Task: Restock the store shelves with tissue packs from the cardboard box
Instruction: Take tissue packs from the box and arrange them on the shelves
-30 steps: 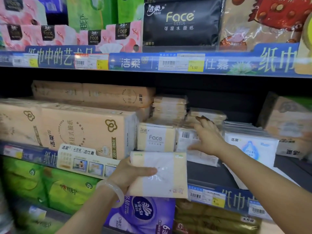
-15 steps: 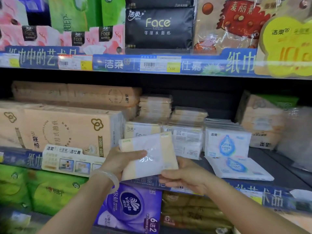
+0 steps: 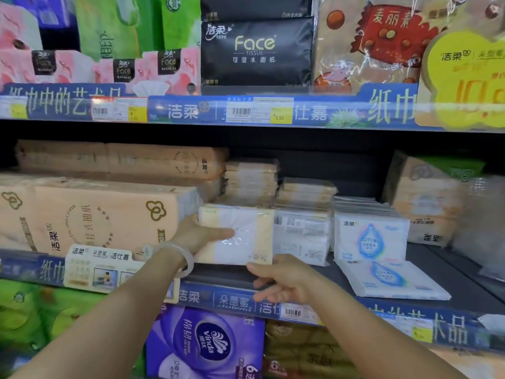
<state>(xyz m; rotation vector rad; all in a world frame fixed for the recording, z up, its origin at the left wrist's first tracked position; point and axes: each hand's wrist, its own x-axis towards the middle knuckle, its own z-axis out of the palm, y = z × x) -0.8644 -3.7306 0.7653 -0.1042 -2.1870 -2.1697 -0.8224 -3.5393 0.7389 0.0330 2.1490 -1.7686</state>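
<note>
My left hand (image 3: pixel 200 235) grips a cream-and-white tissue pack (image 3: pixel 247 228) by its left side and holds it upright at the front of the middle shelf (image 3: pixel 451 272), against the stacked small packs (image 3: pixel 302 233). My right hand (image 3: pixel 284 280) is just under the pack's lower right corner, fingers spread, thumb touching its bottom edge. The cardboard box is out of view.
Big peach tissue bundles (image 3: pixel 90 214) fill the shelf's left. White packs with a blue drop (image 3: pixel 370 239) stand right of the stack, one lying flat (image 3: pixel 390 280). A black Face pack (image 3: pixel 255 50) sits on the upper shelf, a purple Vinda pack (image 3: pixel 210 346) below.
My right hand left the stacked packs and came down under the held pack. My left hand raised the pack from below the shelf edge to the shelf front.
</note>
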